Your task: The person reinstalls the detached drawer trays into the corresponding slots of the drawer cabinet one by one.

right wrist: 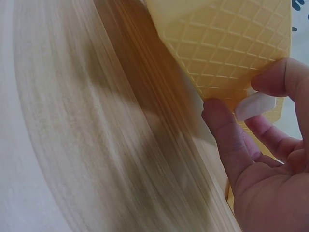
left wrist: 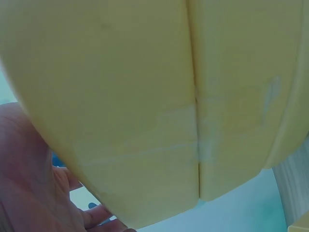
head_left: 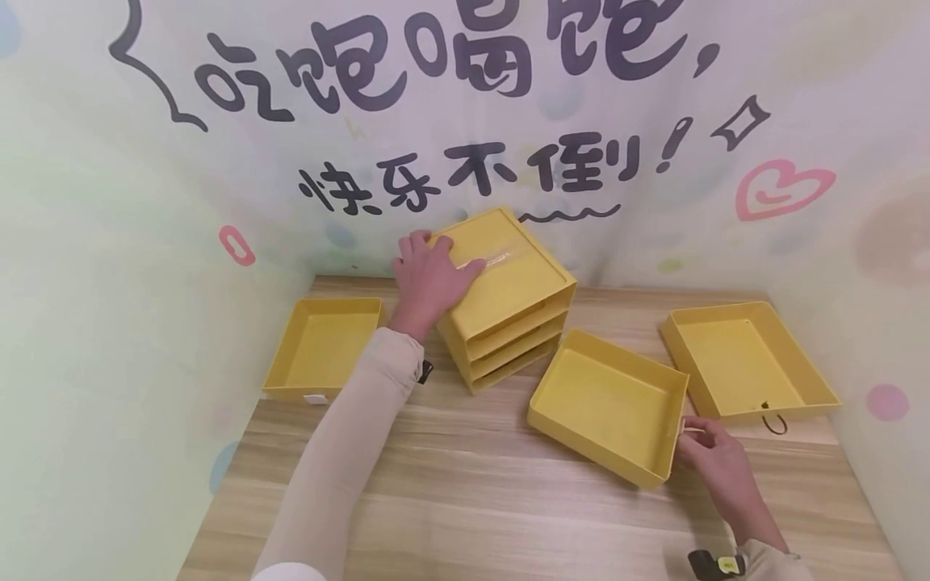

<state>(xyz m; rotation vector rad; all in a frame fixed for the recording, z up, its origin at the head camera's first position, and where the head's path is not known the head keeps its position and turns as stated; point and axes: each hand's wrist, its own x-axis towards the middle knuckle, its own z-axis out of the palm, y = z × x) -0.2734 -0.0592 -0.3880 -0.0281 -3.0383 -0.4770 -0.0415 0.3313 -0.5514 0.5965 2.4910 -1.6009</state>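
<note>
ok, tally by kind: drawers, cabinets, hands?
Drawers: 3
Cabinet: 1
Hands: 2
Total: 6

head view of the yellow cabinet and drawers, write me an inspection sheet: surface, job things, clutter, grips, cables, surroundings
Surface: wood-grain tabletop.
Job things: yellow cabinet, open slots in its front; left drawer; middle drawer, beside the cabinet; right drawer, a dark loop at its near edge. No contents visible in the drawers.
Clutter: nothing seen.
Left grip: resting on the cabinet's top.
Right grip: fingers around the middle drawer's white pull.
Cables: nothing seen.
Surroundings: backdrop with dark lettering and a pink heart.
</note>
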